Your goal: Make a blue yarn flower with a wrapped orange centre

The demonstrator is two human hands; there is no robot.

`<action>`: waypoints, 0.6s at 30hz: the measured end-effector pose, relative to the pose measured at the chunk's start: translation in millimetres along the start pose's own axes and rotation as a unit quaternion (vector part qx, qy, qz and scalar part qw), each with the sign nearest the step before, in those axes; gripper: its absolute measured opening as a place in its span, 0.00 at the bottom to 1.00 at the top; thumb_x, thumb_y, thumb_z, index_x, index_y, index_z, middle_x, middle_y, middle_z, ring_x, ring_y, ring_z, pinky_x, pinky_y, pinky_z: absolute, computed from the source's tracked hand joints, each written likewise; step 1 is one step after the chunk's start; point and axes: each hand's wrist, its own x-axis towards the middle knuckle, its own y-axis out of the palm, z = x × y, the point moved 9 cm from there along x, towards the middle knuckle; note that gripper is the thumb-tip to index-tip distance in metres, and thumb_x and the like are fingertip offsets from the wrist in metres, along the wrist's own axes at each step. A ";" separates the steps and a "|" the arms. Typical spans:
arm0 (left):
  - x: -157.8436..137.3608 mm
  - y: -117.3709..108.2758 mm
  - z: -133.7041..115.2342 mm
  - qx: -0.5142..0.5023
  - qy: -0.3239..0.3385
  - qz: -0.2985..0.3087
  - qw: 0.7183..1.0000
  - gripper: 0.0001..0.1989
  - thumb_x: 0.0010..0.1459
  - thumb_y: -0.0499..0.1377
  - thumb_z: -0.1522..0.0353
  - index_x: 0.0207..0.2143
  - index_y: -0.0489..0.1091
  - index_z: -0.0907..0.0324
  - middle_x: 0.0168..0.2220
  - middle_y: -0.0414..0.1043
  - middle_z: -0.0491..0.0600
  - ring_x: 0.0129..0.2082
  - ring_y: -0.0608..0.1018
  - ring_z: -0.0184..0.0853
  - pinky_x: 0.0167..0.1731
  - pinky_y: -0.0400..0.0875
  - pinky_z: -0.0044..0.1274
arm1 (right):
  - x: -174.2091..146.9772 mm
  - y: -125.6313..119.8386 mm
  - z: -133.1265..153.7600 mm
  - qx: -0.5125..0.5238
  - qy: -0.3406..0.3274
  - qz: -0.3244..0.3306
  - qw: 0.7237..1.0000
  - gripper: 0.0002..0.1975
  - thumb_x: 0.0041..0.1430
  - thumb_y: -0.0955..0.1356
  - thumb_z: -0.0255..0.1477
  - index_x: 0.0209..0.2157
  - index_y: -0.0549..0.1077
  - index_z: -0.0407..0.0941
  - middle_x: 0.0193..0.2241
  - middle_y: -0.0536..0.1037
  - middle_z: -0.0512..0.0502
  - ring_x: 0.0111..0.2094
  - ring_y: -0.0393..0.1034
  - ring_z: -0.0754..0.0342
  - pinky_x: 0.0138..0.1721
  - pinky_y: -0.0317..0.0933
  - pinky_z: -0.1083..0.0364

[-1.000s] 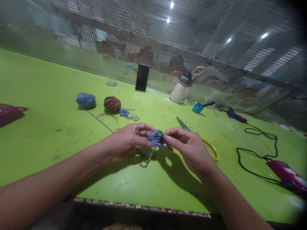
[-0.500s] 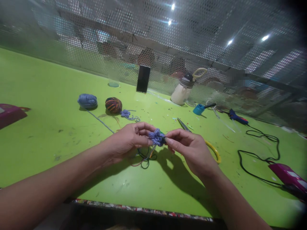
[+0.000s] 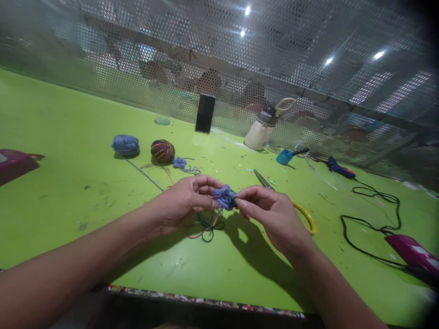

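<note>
A small blue-purple crochet flower point(image 3: 224, 197) is held above the table between both hands. My left hand point(image 3: 187, 198) pinches its left side between thumb and fingers. At its right edge, the thumb and fingertips of my right hand point(image 3: 269, 210) are closed on a dark part of the piece; a bit of green shows behind the petals. Loose strands of yarn point(image 3: 207, 224), dark, pink and orange, hang below the flower. Scissors with a yellow handle point(image 3: 308, 218) lie partly hidden behind my right hand.
On the green table point(image 3: 164, 265) lie a blue yarn skein point(image 3: 125, 145), a multicoloured yarn ball point(image 3: 163, 151) and another crochet flower point(image 3: 179, 162). Farther back stand a phone point(image 3: 205, 113) and a bottle point(image 3: 259, 130). A glue gun point(image 3: 340, 167) with a black cord lies right. Perforated metal panel point(image 3: 222, 82) behind.
The right fingertips have shifted slightly at the flower's right edge, and more green shows behind it. Both hands keep hold of the flower in nearly the same place.
</note>
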 end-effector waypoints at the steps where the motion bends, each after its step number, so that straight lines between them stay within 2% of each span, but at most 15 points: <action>1: 0.3 -0.1 0.2 -0.002 -0.001 0.001 1.000 0.15 0.45 0.66 0.82 0.36 0.72 0.63 0.34 0.78 0.51 0.33 0.77 0.31 0.37 0.67 0.24 | 0.0 0.1 -0.3 -0.001 0.001 0.000 1.000 0.06 0.49 0.76 0.30 0.29 0.79 0.44 0.23 0.75 0.49 0.24 0.65 0.58 0.26 0.59 0.56; 8: 1.1 -1.0 -0.9 -0.009 -0.001 -0.002 1.000 0.15 0.44 0.66 0.82 0.35 0.73 0.63 0.33 0.78 0.51 0.32 0.77 0.31 0.36 0.67 0.24 | -2.3 2.9 3.7 -0.003 -0.012 -0.001 1.000 0.06 0.49 0.76 0.30 0.30 0.79 0.45 0.25 0.77 0.48 0.24 0.65 0.58 0.25 0.58 0.56; 14: -0.9 2.1 -1.1 -0.008 -0.004 0.008 1.000 0.15 0.43 0.65 0.82 0.35 0.73 0.63 0.34 0.79 0.52 0.33 0.78 0.34 0.36 0.67 0.26 | -3.7 -16.6 11.1 -0.044 -0.056 -0.078 0.994 0.08 0.54 0.73 0.34 0.30 0.78 0.44 0.22 0.72 0.50 0.24 0.62 0.57 0.25 0.58 0.56; 18: -2.0 3.9 -2.7 0.030 0.013 0.032 0.999 0.11 0.45 0.64 0.80 0.33 0.75 0.61 0.32 0.80 0.51 0.31 0.77 0.33 0.35 0.66 0.26 | -0.2 -7.7 5.6 -0.070 -0.031 -0.018 0.997 0.08 0.55 0.73 0.32 0.37 0.79 0.46 0.33 0.79 0.45 0.34 0.71 0.52 0.37 0.64 0.51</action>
